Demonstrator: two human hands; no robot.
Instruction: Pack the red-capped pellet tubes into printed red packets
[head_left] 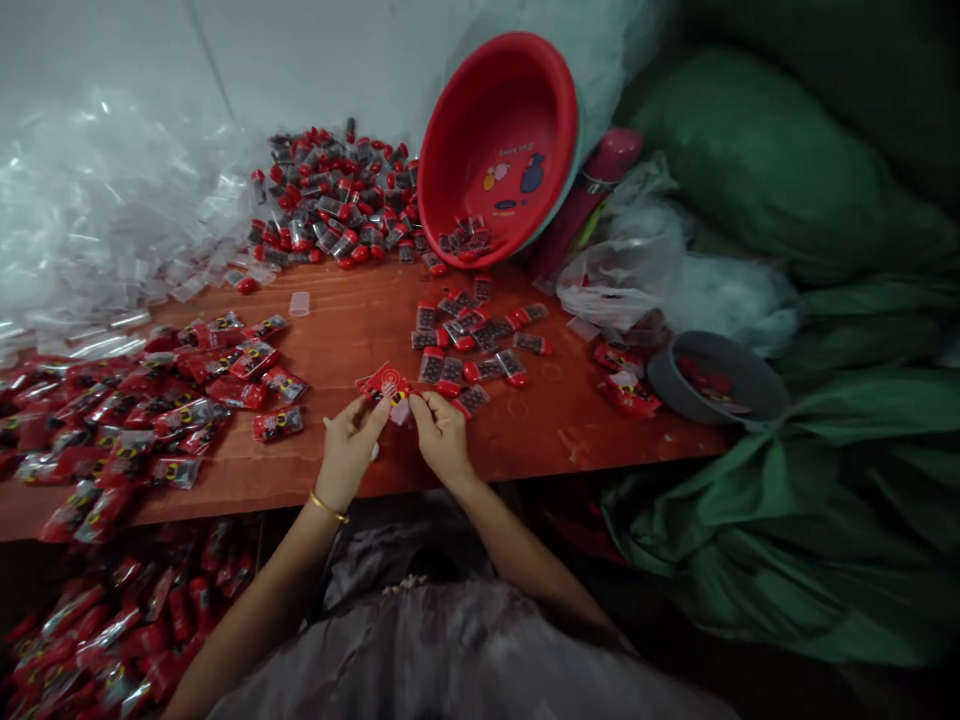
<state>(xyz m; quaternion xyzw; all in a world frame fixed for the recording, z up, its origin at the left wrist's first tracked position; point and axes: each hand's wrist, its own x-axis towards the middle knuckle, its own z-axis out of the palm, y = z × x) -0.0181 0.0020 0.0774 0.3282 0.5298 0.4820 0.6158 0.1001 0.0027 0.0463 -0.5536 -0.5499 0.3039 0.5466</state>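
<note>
Between both hands, just above the table's front edge, is a red printed card or wrapper (384,380) with yellow and black markings. My left hand (349,444), with a gold bangle at the wrist, pinches its left part, thumb on top. At its right edge my right hand (442,436) has thumb and fingers closed on it. Small clear containers with red caps and dark contents (484,370) lie just beyond my right hand. To the left of my left hand is a small wrapped red packet (277,424). Whatever lies under the card is hidden.
A heap of wrapped red packets (127,400) covers the table's left, with clear plastic sleeves (112,200) behind. More capped containers (337,195) are piled at the back beside a tilted red basin (551,130). A grey bowl (667,375) and green sacks (825,500) stand right.
</note>
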